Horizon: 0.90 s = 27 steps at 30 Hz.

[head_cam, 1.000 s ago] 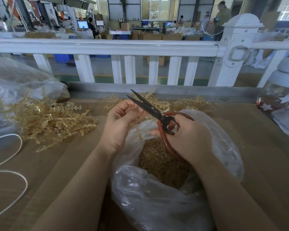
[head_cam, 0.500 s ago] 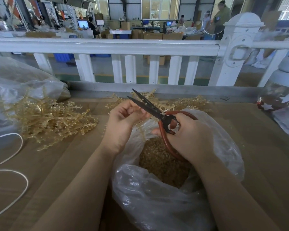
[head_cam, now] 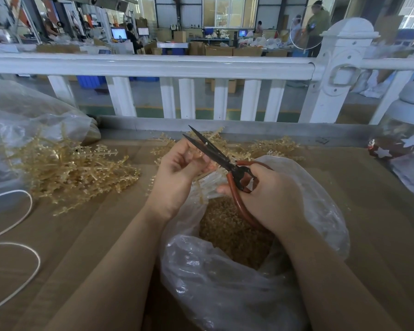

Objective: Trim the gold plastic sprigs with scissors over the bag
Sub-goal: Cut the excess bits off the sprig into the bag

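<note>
At the far left of our worktop (head_cam: 380, 211) a large clear bag (head_cam: 22, 115) lies slumped, and beside it a white cord (head_cam: 22, 211) loops over the brown surface; just right of these sits our main heap of gold sprigs (head_cam: 69, 168), tangled and, as far as we can judge, not yet trimmed, so a good share of the work remains; a smaller heap of sprigs (head_cam: 273, 145) lies further back, behind our hands.

In the middle our left hand (head_cam: 177, 177) is curled round a sprig (head_cam: 202, 173), pinching it near the blades while its pale stems hang down toward the open bag; the scissors (head_cam: 215, 151), black-bladed with red handles, stand slightly parted with their tips pointing up and away, so we read this as a cut in progress or about to be made; our right hand (head_cam: 270, 199) grips the red handles, fingers through the loop.

Below both hands the plastic bag (head_cam: 225, 283) gapes open, and in it lies a deep bed of gold trimmings (head_cam: 227, 230); that tells us many sprigs are already done.

At the far right a glass jar with white stars (head_cam: 402, 142) stands at the worktop's edge, apart from the work; behind everything runs a white railing (head_cam: 153, 65).
</note>
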Tool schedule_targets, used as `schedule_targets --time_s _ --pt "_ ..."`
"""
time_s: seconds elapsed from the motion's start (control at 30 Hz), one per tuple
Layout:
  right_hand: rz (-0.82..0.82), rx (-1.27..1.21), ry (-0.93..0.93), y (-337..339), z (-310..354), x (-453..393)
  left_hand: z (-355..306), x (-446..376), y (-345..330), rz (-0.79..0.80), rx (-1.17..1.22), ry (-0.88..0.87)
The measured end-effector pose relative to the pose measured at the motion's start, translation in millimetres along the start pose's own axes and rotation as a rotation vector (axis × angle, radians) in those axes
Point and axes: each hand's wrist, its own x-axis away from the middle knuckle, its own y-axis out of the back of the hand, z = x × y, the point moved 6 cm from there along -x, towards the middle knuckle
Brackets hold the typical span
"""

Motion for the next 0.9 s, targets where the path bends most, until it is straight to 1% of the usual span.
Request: schedule_targets --time_s 0.27,0.53,0.7,0.8,0.9 --pt "0.063 -0.114 -0.033 -2.7 0.2 -0.3 -1.0 -1.2 -0.8 0.002 -0.029 0.013" --pt "0.042 -0.122 -0.020 -1.3 0.6 -0.8 -0.6 -1.9 0.3 -0.002 -0.017 0.008" --pt "0.048 -0.126 -0.042 -2.5 -1.7 -1.2 1.2 -1.8 0.8 -0.004 -0.003 0.012" --pt "0.038 -0.212 -0.072 -2.3 -2.4 0.1 3.4 -0.8 3.9 -0.034 0.002 0.028" --pt "0.067 -0.336 -0.147 -3.2 -3.7 -0.7 6.4 -0.4 1.6 -0.005 -0.026 0.056"
